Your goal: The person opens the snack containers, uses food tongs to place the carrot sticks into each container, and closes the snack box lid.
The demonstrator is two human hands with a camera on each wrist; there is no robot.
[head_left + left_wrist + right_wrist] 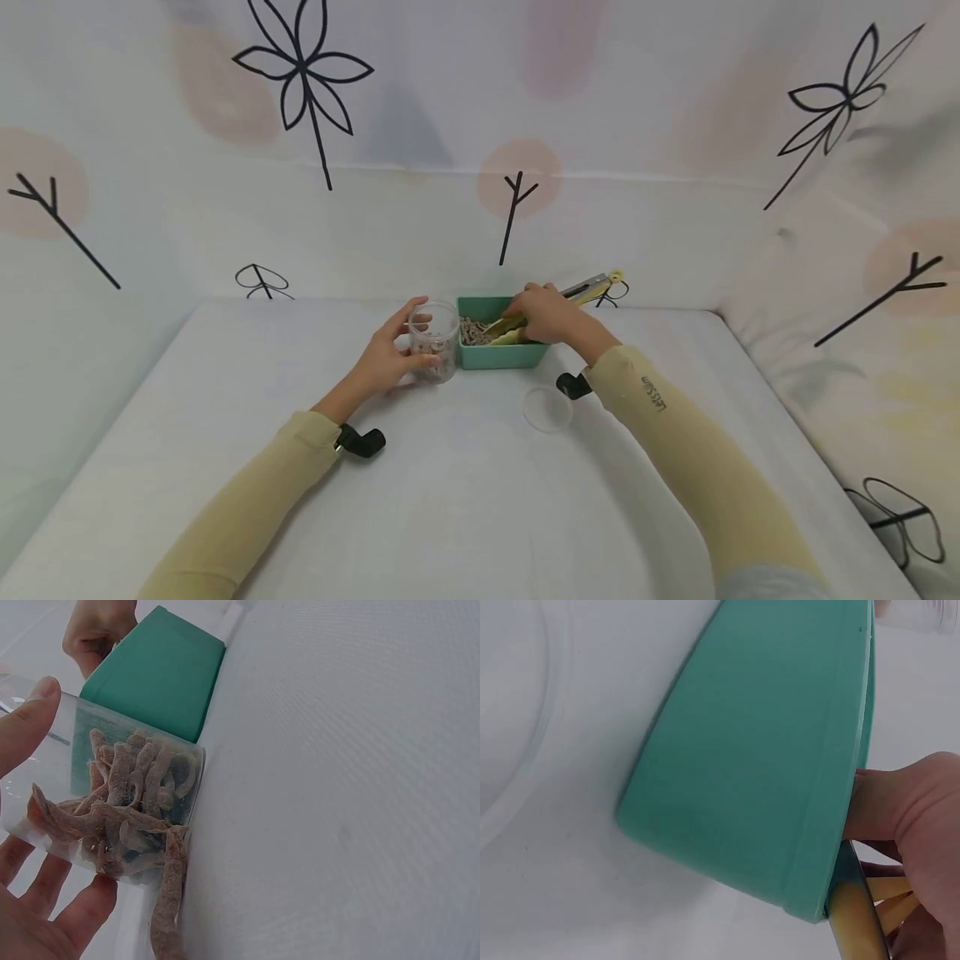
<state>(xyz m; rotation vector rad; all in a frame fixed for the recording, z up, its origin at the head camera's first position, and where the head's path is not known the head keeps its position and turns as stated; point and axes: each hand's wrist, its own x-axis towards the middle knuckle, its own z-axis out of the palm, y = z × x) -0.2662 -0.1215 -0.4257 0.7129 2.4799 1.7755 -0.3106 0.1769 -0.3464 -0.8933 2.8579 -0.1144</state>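
My left hand (381, 360) grips a clear plastic jar (442, 367), thumb on one side and fingers on the other. Brown, wrinkled dried strips (142, 772) fill the lower part of the jar; one more strip (169, 900) seems to lie outside, against its base. Directly right of the jar stands a green rectangular box (502, 358) with more strips (474, 332) inside. My right hand (553, 317) holds yellow-and-metal tongs (588, 289) over the box, their yellow ends down among the strips. In the right wrist view the box wall hides those ends.
A clear round lid (547, 410) lies flat on the white table (450, 517), in front of the box. Behind the box rises a patterned cloth backdrop (405, 233). Black wrist cameras (362, 442) stick out from both sleeves.
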